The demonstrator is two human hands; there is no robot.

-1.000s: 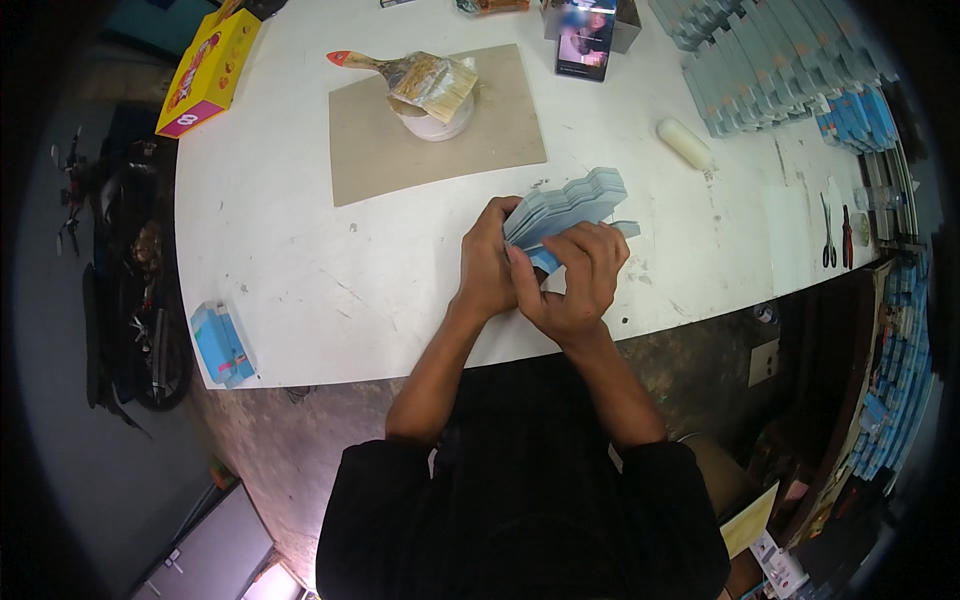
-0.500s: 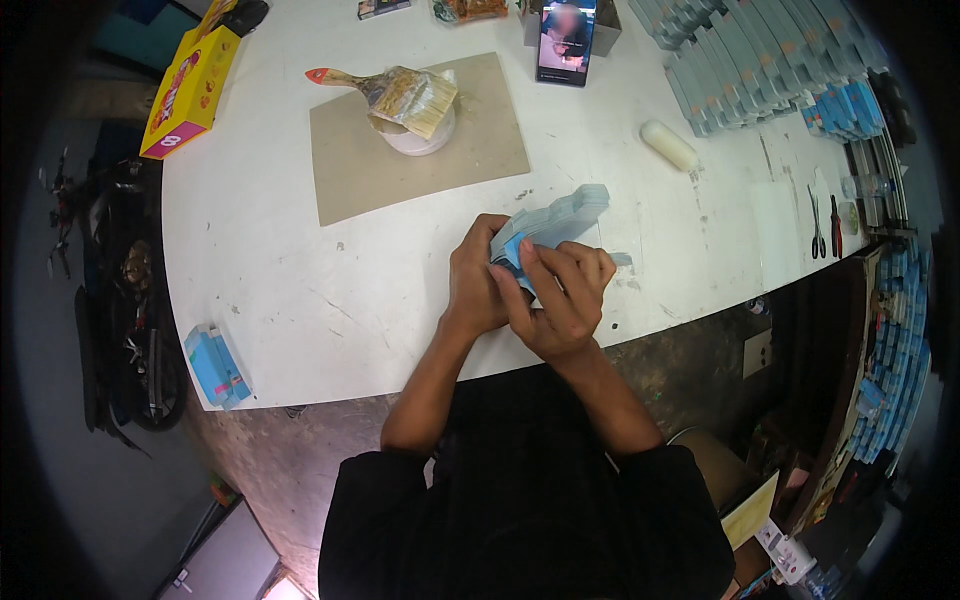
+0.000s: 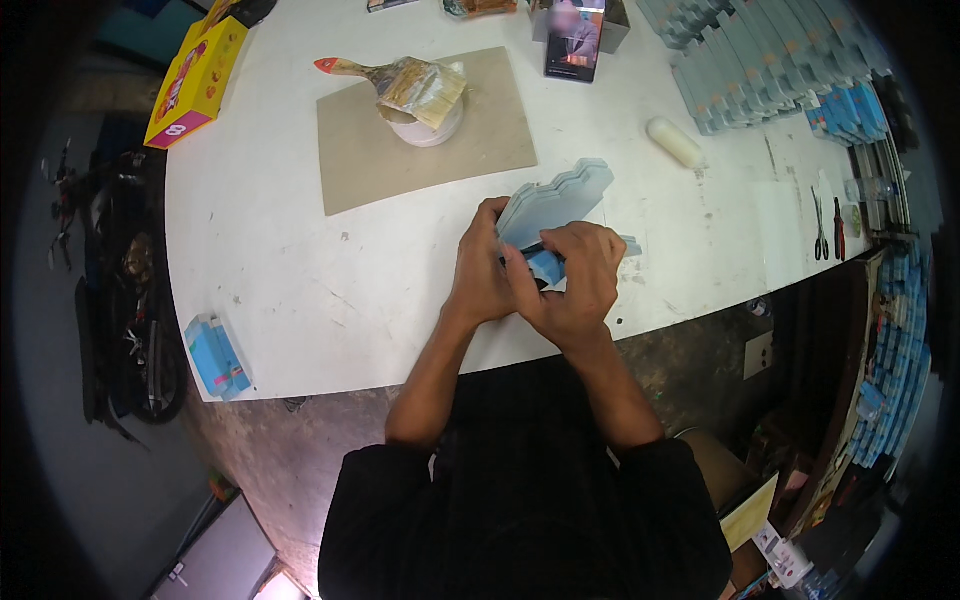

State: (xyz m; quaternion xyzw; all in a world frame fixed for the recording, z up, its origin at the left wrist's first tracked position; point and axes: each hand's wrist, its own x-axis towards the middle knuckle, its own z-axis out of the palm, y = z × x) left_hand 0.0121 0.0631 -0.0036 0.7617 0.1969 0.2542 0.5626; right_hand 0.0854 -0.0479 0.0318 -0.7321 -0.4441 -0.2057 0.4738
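Observation:
Above the near part of the table I hold a stack of pale blue-grey card pieces [image 3: 560, 205] with stepped, wavy edges. My left hand [image 3: 480, 268] is closed around the stack's left end. At its near side my right hand [image 3: 582, 285] is closed, thumb and fingers pinching a bright blue piece [image 3: 546, 266] with dark edges. Part of that piece is hidden by my fingers, so I cannot tell whether it is joined to the stack. Beyond my right fingers a small pale blue-grey end [image 3: 631, 246] sticks out.
On the white table [image 3: 270, 290], a wide brush [image 3: 420, 90] rests across a white tub [image 3: 430, 130] on a beige board [image 3: 355, 170]. A phone [image 3: 574, 45], a whitish cylinder [image 3: 675, 142], scissors [image 3: 820, 225], stacked grey-blue cards [image 3: 760, 65] and a blue bundle [image 3: 216, 358] lie around.
The stack has tilted, showing more of its broad flat face. My right fingers have shifted right along the blue piece, and more of it shows. The view has moved slightly.

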